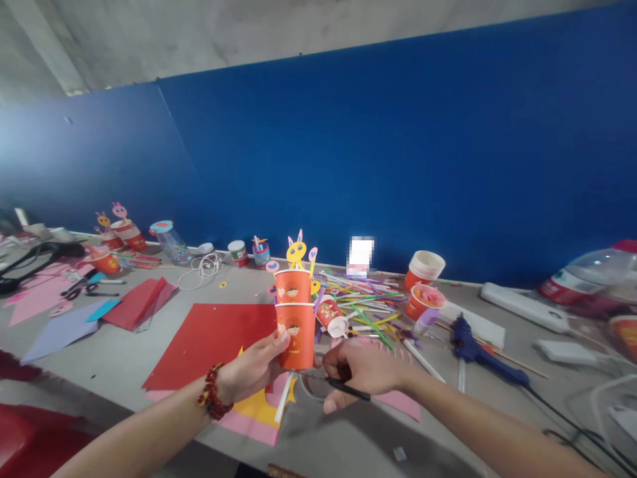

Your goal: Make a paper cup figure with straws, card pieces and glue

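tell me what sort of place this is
Most likely a craft workspace: a glue gun and red paper lie on the table, and the left hand holds stacked orange cups with a paper bunny face above them.

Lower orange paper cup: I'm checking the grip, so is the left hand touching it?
Touching: the head view shows the left hand, its thumb across the lower orange paper cup.
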A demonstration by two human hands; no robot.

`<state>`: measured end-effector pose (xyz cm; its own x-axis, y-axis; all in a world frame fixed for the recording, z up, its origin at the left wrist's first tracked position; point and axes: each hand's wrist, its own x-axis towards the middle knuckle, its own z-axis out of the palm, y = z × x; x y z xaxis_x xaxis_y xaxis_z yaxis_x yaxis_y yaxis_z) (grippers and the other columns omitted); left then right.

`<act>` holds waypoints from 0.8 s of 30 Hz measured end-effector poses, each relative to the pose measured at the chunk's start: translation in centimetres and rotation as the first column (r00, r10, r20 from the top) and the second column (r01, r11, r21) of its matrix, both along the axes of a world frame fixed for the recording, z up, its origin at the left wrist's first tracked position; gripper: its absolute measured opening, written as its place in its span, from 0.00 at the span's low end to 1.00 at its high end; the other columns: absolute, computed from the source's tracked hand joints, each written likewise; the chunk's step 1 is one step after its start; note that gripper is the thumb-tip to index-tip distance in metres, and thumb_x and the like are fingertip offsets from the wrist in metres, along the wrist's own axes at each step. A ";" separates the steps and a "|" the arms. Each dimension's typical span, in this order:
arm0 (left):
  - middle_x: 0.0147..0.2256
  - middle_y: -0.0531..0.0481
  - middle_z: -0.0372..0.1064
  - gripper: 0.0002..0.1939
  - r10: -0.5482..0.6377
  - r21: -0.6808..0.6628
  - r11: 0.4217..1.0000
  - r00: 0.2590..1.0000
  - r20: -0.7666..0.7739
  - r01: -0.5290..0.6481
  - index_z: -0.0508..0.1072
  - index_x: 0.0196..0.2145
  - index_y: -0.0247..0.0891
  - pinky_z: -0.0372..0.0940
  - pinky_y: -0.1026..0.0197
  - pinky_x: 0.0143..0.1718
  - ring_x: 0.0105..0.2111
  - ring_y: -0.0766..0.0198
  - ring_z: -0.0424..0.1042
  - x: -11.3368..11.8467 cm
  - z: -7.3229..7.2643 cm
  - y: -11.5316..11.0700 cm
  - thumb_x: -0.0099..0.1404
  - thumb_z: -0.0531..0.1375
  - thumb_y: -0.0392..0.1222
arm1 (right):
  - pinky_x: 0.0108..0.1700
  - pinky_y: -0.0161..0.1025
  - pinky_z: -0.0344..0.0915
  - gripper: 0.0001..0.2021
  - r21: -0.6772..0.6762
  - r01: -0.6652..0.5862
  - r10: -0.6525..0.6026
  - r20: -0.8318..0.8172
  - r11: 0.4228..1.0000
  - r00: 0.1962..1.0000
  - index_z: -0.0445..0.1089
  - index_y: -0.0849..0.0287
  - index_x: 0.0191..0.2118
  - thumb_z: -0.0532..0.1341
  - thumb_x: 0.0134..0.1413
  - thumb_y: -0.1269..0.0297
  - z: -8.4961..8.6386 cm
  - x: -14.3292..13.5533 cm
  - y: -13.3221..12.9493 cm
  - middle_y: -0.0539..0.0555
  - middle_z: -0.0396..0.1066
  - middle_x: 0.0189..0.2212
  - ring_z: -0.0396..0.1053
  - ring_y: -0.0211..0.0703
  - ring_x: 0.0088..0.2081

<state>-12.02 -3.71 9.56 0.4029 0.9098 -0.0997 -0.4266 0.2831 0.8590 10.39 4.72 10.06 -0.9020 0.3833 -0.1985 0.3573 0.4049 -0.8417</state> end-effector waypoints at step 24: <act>0.48 0.43 0.76 0.28 0.358 0.054 0.934 0.930 -0.079 -0.354 0.72 0.54 0.39 0.64 0.50 0.57 0.49 0.52 0.75 -2.0 0.1 1.3 0.60 0.68 0.53 | 0.27 0.35 0.53 0.17 -0.045 0.559 -0.548 -0.275 0.828 0.790 0.58 0.55 0.25 0.68 0.45 0.56 -3.6 0.8 -3.5 0.45 0.59 0.22 0.56 0.38 0.25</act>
